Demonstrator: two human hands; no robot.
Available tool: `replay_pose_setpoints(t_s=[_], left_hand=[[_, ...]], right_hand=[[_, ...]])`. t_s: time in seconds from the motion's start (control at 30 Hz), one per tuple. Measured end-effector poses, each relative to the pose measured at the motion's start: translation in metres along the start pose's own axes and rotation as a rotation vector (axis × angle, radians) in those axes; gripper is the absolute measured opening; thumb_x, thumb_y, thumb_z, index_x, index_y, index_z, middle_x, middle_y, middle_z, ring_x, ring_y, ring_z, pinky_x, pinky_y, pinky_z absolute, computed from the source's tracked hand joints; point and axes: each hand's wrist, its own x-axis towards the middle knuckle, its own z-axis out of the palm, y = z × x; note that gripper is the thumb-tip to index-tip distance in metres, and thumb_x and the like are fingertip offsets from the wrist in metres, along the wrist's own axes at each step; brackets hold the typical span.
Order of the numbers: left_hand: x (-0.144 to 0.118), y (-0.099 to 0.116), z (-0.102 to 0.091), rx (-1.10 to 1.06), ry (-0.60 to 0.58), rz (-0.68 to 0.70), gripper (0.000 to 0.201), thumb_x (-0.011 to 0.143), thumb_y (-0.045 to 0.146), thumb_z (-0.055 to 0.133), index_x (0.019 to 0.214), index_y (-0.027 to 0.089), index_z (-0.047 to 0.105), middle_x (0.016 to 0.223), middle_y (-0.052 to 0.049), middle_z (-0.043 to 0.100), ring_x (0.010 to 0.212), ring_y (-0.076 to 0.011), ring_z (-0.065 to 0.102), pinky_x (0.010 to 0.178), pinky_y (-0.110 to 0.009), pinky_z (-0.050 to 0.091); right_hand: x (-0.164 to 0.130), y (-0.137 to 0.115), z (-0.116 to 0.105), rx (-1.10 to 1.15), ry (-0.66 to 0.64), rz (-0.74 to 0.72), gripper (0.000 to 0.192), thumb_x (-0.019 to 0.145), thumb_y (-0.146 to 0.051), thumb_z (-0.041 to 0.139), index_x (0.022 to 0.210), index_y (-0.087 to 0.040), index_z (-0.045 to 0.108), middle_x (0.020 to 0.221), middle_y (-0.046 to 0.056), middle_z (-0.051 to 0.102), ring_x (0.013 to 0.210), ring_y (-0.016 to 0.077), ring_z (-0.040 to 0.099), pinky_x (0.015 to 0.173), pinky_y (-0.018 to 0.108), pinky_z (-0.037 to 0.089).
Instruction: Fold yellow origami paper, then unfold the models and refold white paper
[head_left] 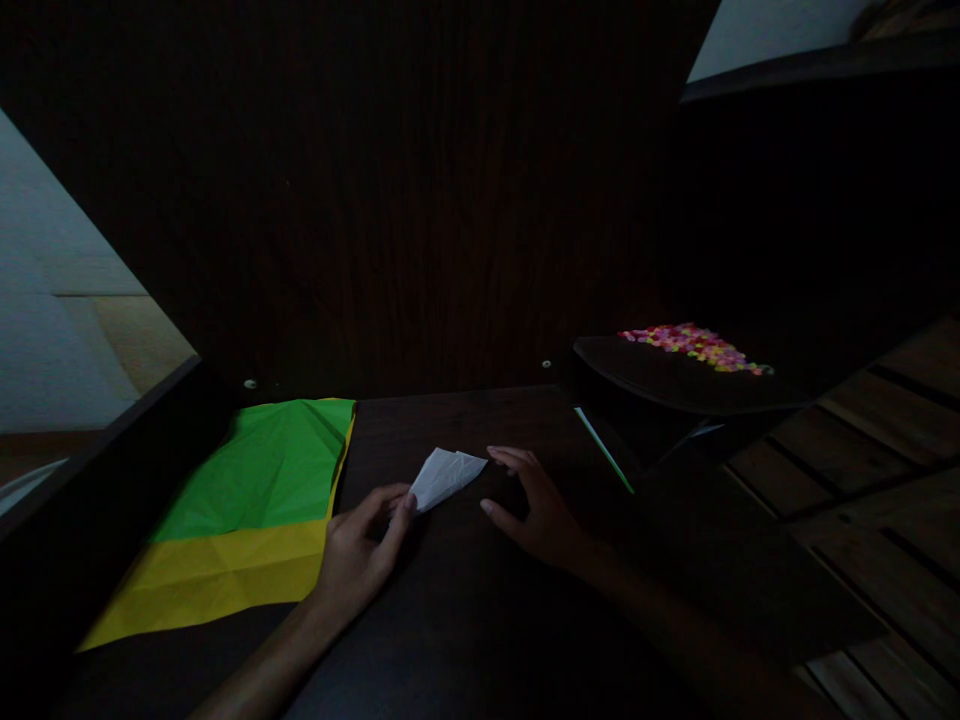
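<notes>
From the head camera, the room is dim and the person works at a dark wooden table (480,610). A small piece of white paper (444,476), folded to a pointed shape, lies near the middle of the table between the two hands. The left hand (358,555) pinches the paper's near corner between thumb and fingers, so it grasps the paper at that end. The right hand (534,510) rests on the table just beside the paper's far end, its fingers curved and loose; its fingertips come close to the paper's edge, but I cannot tell whether they touch it, and it grasps nothing.

To the left of the hands, a green sheet (268,465) lies flat on the table, overlapping a yellow sheet (217,580) whose strip shows along the near edge. To the right, well apart from the paper, a dark tray (675,380) sits raised above the table and holds a scatter of small pink and yellow pieces (694,345).
</notes>
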Motion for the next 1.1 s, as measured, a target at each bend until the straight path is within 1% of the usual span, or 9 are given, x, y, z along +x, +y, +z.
replay_pose_setpoints(t_s=[0.1,0.2,0.3,0.37,0.53,0.63,0.73,0.87,1.1], left_hand=[[0.004,0.003,-0.001,-0.156,0.008,-0.237,0.019,0.085,0.033,0.061,0.090,0.016,0.068,0.073,-0.003,0.073,0.066,-0.0160,0.071,0.057,-0.020,0.055],[0.008,0.001,0.000,-0.351,-0.005,-0.404,0.026,0.080,0.039,0.066,0.089,0.015,0.068,0.070,-0.003,0.072,0.066,-0.0169,0.069,0.057,-0.021,0.053],[0.010,-0.001,0.001,-0.505,-0.084,-0.526,0.031,0.075,0.043,0.072,0.088,0.015,0.068,0.072,-0.004,0.073,0.068,-0.0175,0.068,0.059,-0.022,0.052],[0.009,-0.002,0.003,-0.558,-0.157,-0.575,0.033,0.073,0.044,0.074,0.088,0.014,0.069,0.071,-0.004,0.073,0.068,-0.0176,0.068,0.060,-0.023,0.051],[0.005,-0.002,0.006,-0.609,-0.349,-0.588,0.033,0.077,0.044,0.072,0.090,0.014,0.071,0.076,-0.005,0.073,0.068,-0.0165,0.065,0.063,-0.024,0.048],[0.003,-0.001,0.008,-0.609,-0.426,-0.577,0.033,0.078,0.044,0.070,0.090,0.013,0.071,0.072,-0.004,0.072,0.065,-0.0156,0.063,0.062,-0.024,0.046],[0.002,0.000,0.009,-0.585,-0.445,-0.572,0.034,0.078,0.045,0.069,0.090,0.013,0.071,0.072,-0.004,0.071,0.065,-0.0160,0.062,0.061,-0.025,0.045],[0.003,0.001,0.008,-0.549,-0.437,-0.553,0.034,0.077,0.046,0.069,0.088,0.014,0.071,0.071,-0.003,0.070,0.065,-0.0162,0.062,0.061,-0.025,0.045],[0.003,0.000,0.010,-0.551,-0.435,-0.559,0.034,0.078,0.046,0.068,0.089,0.014,0.070,0.074,-0.005,0.072,0.067,-0.0172,0.063,0.063,-0.026,0.046]], right_hand=[[0.000,0.001,0.003,0.124,0.061,0.066,0.060,0.080,-0.026,0.069,0.134,-0.024,0.042,0.132,0.014,0.051,0.115,0.0273,0.054,0.094,0.046,0.048],[0.000,0.002,0.006,0.266,0.063,0.174,0.064,0.078,-0.029,0.072,0.133,-0.025,0.041,0.132,0.013,0.051,0.108,0.0255,0.057,0.088,0.044,0.051],[0.001,0.003,0.006,0.443,0.013,0.292,0.063,0.077,-0.031,0.074,0.131,-0.025,0.041,0.126,0.012,0.057,0.107,0.0245,0.059,0.090,0.044,0.050],[0.002,0.003,0.005,0.554,-0.018,0.346,0.057,0.078,-0.033,0.073,0.127,-0.024,0.045,0.119,0.010,0.061,0.106,0.0235,0.061,0.091,0.043,0.049],[0.006,-0.001,0.002,0.710,-0.132,0.442,0.039,0.075,-0.035,0.075,0.109,-0.022,0.060,0.104,0.007,0.066,0.100,0.0226,0.064,0.088,0.039,0.051],[0.006,-0.002,0.002,0.740,-0.201,0.468,0.038,0.074,-0.033,0.076,0.107,-0.021,0.062,0.098,0.005,0.067,0.096,0.0218,0.065,0.084,0.036,0.051],[0.006,-0.002,0.001,0.736,-0.274,0.500,0.039,0.072,-0.031,0.076,0.108,-0.021,0.062,0.098,0.004,0.067,0.092,0.0212,0.066,0.078,0.034,0.051],[0.006,-0.001,0.001,0.769,-0.349,0.546,0.041,0.070,-0.031,0.078,0.106,-0.019,0.062,0.099,0.006,0.070,0.089,0.0217,0.067,0.074,0.032,0.051],[0.007,-0.002,-0.001,0.798,-0.371,0.568,0.046,0.064,-0.029,0.083,0.104,-0.018,0.063,0.098,0.006,0.071,0.088,0.0224,0.068,0.073,0.032,0.050]])
